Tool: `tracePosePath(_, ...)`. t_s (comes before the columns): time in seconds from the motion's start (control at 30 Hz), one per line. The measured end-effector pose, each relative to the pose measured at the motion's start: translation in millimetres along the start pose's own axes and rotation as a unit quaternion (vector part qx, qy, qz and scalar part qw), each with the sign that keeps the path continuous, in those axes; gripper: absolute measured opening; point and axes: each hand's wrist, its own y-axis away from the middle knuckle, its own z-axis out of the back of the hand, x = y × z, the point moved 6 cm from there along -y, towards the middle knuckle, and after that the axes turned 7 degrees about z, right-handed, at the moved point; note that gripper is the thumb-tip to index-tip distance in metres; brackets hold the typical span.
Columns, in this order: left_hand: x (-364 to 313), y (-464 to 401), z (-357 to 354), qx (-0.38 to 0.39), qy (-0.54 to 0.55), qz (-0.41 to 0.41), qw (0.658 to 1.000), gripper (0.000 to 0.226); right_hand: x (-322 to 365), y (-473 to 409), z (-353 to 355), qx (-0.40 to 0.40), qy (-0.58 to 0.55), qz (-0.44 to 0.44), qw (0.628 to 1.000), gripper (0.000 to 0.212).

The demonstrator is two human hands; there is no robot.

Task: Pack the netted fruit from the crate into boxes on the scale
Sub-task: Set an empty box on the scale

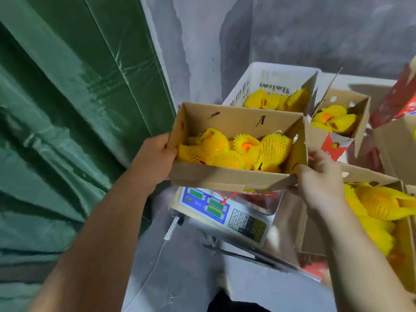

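The cardboard box sits in the middle of the frame, held up above the scale, with netted fruit piled across its floor. The left hand clasps its left end, thumb hooked over the rim; the right hand grasps the right near corner, fingers curled on the wall. Both forearms reach up from the bottom of the frame, elbows low. Loaded like that it looks fairly heavy, and thin card may sag, so the ends near the bottom edge seem the safest hold. The foam sleeves are soft; the fruit would bruise if dropped. The white crate stands behind, upper centre.
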Motion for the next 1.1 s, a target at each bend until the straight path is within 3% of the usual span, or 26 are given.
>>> tracePosePath(0.43, -1, -139, -61, 0.163, -0.089, 0.014, 0.983, 0.026, -37, -32, -19, -0.089, 0.135, -0.103, 0.981, 0.044)
tracePosePath(0.57, -4, -145, -58, 0.209, -0.120, -0.042, 0.970, 0.024, -40, -22, -19, -0.102, 0.154, -0.116, 0.976, 0.050)
tracePosePath(0.7, -1, -146, -38, 0.117, -0.231, -0.157, 0.953, 0.039, -22, -2, -27, -0.162, 0.222, -0.102, 0.956, 0.050)
tracePosePath(0.83, -2, -121, -17, 0.026, -0.145, -0.276, 0.950, 0.023, 19, 26, -49, -0.267, 0.293, 0.039, 0.917, 0.046)
tracePosePath(0.9, 3, -108, -11, 0.043, -0.108, -0.318, 0.941, 0.023, 33, 36, -74, -0.236, 0.319, 0.095, 0.913, 0.036)
tracePosePath(0.97, 11, -105, -6, 0.111, -0.044, -0.310, 0.943, 0.024, 42, 46, -104, -0.191, 0.319, 0.127, 0.920, 0.030)
tracePosePath(1.1, 27, -100, 6, 0.191, -0.039, -0.295, 0.935, 0.024, 46, 64, -143, -0.107, 0.299, 0.103, 0.943, 0.026)
